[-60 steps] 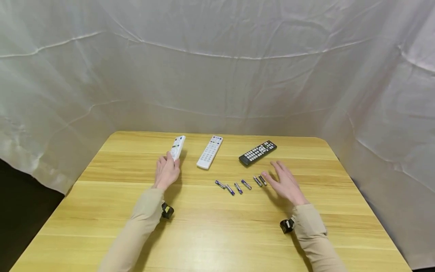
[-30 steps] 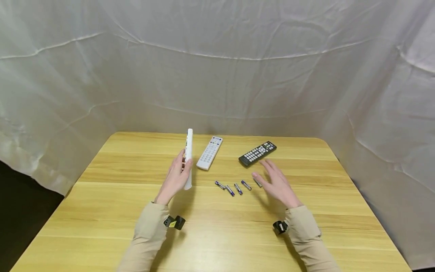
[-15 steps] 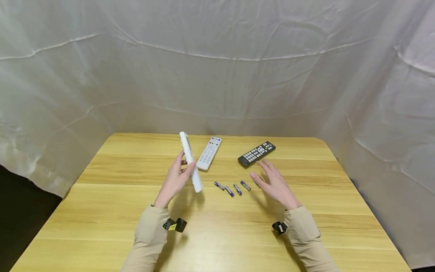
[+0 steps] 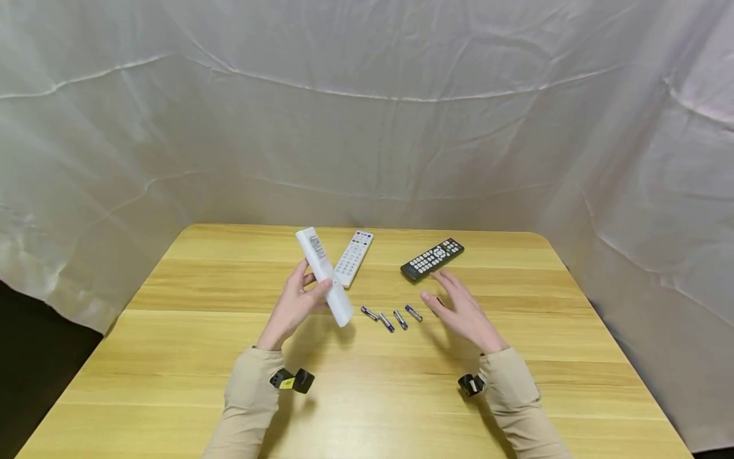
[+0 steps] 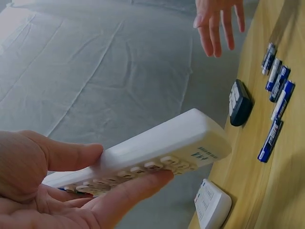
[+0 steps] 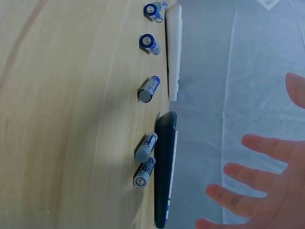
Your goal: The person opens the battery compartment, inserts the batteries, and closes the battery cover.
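My left hand (image 4: pixel 292 307) pinches a white remote control (image 4: pixel 327 278) between thumb and fingers, raised over the table. Its plain back with a printed label faces up in the head view; the buttons (image 5: pixel 153 166) face down against the fingers in the left wrist view. My right hand (image 4: pixel 467 314) hovers with fingers spread and holds nothing. Beneath and beside it lie several blue and silver batteries (image 4: pixel 400 319); in the head view the hand covers the rightmost ones, which the right wrist view shows as a close pair (image 6: pixel 146 147).
A second white remote (image 4: pixel 354 258) lies buttons up on the wooden table (image 4: pixel 367 395), partly behind the held one. To the right, a black remote (image 4: pixel 432 259) lies slanted just beyond my right fingertips. Pale fabric (image 4: pixel 367 140) hangs around the back and sides.
My left hand lifted the white remote off the table, brought it closer and rolled it so its back shows. The right hand shifted slightly left, over the rightmost batteries, then stayed nearly still.
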Tool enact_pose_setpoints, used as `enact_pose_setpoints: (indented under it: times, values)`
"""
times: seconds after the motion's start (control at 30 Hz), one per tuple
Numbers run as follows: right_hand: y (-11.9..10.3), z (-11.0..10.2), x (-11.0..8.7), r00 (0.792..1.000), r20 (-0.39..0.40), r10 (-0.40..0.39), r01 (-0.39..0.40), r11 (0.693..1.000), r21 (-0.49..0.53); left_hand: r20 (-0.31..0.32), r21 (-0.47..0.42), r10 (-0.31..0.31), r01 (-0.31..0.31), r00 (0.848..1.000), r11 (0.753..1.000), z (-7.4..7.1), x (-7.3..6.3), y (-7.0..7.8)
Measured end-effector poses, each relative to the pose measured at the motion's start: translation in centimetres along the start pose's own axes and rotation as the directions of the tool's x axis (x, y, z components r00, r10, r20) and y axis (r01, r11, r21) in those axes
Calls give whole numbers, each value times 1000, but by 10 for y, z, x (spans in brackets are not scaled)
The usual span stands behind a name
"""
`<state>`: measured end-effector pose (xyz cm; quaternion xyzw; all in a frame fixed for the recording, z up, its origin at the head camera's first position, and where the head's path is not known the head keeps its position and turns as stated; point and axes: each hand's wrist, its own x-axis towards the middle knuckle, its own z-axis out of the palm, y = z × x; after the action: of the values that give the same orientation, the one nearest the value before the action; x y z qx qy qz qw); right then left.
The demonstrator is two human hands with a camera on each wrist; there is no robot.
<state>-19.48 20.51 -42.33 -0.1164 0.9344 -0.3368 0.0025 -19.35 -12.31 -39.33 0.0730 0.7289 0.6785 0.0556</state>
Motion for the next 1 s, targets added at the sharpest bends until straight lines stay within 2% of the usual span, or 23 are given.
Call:
enact_pose_setpoints:
  times: [0.2,0.43,1.0]
  values:
    - [1,0,-1,1000,7,4,-4,1000,12,13,-89,-32,33,999,995,-1,1,-1]
    - [1,-1,-1,1000,13,-3,3,1000,7,58,-166,-62,71,996,984,-3,3,-3]
    - [0,0,-1,1000,15,-25,25,1000,10,28,-173,-80,84,996,981,5,4,-2]
